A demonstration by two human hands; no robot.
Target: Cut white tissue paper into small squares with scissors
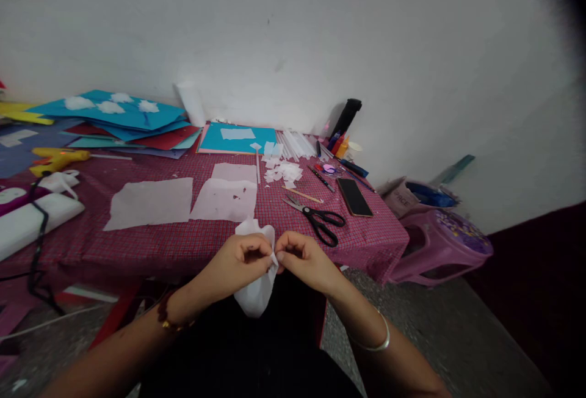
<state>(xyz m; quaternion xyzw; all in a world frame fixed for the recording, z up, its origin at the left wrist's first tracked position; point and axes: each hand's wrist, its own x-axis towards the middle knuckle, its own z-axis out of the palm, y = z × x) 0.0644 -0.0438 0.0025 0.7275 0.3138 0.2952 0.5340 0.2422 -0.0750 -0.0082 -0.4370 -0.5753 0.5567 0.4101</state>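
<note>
A thin white sheet of tissue paper [254, 295] hangs over the table's front edge, bent and creased. My left hand [245, 260] pinches it near its right side, thumb against fingertips. Close beside it, my right hand [304, 262] pinches the same edge, the fingertips of both hands almost touching. On the table just ahead lie flat white sheets [151, 204], one of them a holed sheet [224, 199]. Black-handled scissors [315, 218] rest ahead of my right hand, blades pointing left.
Small cut paper pieces [284, 172] lie near a wooden stick [302, 194]. A phone [354, 197] sits at the right. At the left are a yellow glue gun [57, 159], a power strip [41, 221] and stacked coloured sheets [132, 120]. A pink stool [442, 245] stands right.
</note>
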